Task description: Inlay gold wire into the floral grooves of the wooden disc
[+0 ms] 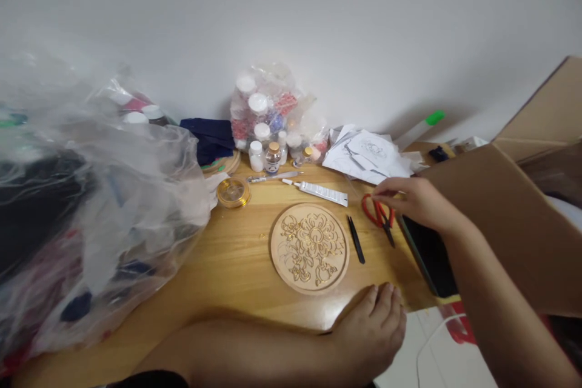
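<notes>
My right hand [416, 200] reaches over the right side of the table, thumb and fingers pinched at a loop of red-handled scissors [379, 216], whose dark blades point down toward me. My left hand [373, 327] lies at the table's front edge, fingers stretched out, holding nothing. Between the scissors and a round wooden board [310, 288] are black tweezers [356, 239]. Gold wire outlines of flowers cover much of the board's recessed face. A white glue tube [322, 193] with a narrow nozzle is just behind it.
A gold wire spool [233, 192] and a pen [275, 176] lie behind the board. Small bottles [273, 157] and a bag of jars [273, 103] stand by the wall. Plastic bags [150, 212] crowd the left; a phone [430, 257], papers [366, 154] and a cardboard box [495, 218] occupy the right.
</notes>
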A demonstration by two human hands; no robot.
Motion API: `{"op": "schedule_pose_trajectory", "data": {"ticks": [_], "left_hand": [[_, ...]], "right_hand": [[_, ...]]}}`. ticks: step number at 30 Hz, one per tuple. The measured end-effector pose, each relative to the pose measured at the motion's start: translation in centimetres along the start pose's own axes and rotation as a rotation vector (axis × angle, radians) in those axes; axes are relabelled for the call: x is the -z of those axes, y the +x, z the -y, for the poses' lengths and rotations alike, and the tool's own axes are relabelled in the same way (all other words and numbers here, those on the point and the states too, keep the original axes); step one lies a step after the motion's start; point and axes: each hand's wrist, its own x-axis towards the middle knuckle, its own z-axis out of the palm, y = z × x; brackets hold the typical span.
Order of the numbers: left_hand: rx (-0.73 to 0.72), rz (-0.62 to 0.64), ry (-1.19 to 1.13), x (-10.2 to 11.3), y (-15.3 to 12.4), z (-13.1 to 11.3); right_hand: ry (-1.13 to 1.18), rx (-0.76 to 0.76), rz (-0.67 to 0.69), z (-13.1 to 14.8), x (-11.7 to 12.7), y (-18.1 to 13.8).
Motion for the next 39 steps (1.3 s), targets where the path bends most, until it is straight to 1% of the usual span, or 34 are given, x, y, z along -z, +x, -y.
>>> {"op": "schedule_pose_trajectory", "data": {"ticks": [2, 3, 5, 6, 8, 12, 15, 18, 22, 23, 24, 25, 26, 28, 30, 32, 33, 35, 39], "left_hand": [[0.002, -0.012, 0.002, -0.1, 0.0, 0.0], [-0.004, -0.006, 0.005, -0.1, 0.1, 0.0], [-0.020, 0.015, 0.012, -0.1, 0.2, 0.0], [-0.027, 0.022, 0.015, -0.1, 0.2, 0.0], [-0.030, 0.021, 0.018, 0.0, 0.3, -0.1], [-0.014, -0.017, 0.019, 0.3, 0.4, -0.1], [-0.003, -0.018, 0.034, 0.6, 0.4, 0.0], [-0.002, -0.016, 0.018, 0.7, 0.4, 0.0], [0.015, -0.020, -0.077, 1.1, 0.3, 0.2], [0.031, -0.009, -0.106, 1.3, 0.3, 0.4], [0.041, 0.008, -0.136, 1.4, 0.3, 0.6], [0.045, 0.031, -0.159, 1.5, 0.4, 0.9], [0.038, 0.048, -0.177, 1.6, 0.4, 1.3], [-0.009, 0.088, -0.210, 1.5, 0.4, 2.0], [-0.041, 0.100, -0.231, 1.1, 0.4, 2.7], [-0.050, 0.082, -0.237, 0.8, 0.5, 3.1], [-0.053, 0.065, -0.242, 0.6, 0.5, 3.3], [-0.061, 0.035, -0.265, 0.4, 0.6, 3.5], [-0.085, -0.003, -0.352, 0.6, 0.5, 4.0]], "right_hand": [[0.081, -0.116, -0.215, -0.2, 1.2, -0.5], [0.139, -0.180, -0.335, -0.1, 1.4, -0.6], [0.285, -0.293, -0.529, 0.3, 0.8, -0.5], [0.321, -0.315, -0.564, 0.6, 0.0, -0.1], [0.333, -0.346, -0.589, 1.3, -2.1, 1.0], [0.290, -0.436, -0.640, 2.2, -6.2, 3.9], [0.199, -0.485, -0.634, 2.7, -7.3, 5.0], [0.119, -0.458, -0.569, 3.3, -6.6, 4.5], [0.093, -0.326, -0.442, 5.1, -4.6, 2.9], [0.104, -0.279, -0.393, 5.8, -4.3, 2.7], [0.118, -0.198, -0.329, 6.6, -4.1, 2.5], [0.131, -0.067, -0.249, 7.5, -4.1, 2.5], [0.144, 0.057, -0.156, 8.5, -4.3, 2.6], [0.120, 0.221, 0.045, 10.6, -5.2, 3.2], [0.002, 0.298, 0.247, 12.8, -6.6, 4.1], [-0.163, 0.357, 0.393, 14.6, -8.1, 5.2], [-0.236, 0.379, 0.434, 15.3, -8.7, 5.8], [-0.305, 0.400, 0.482, 16.4, -9.6, 6.8], [-0.353, 0.418, 0.542, 17.4, -9.8, 8.1]]}}
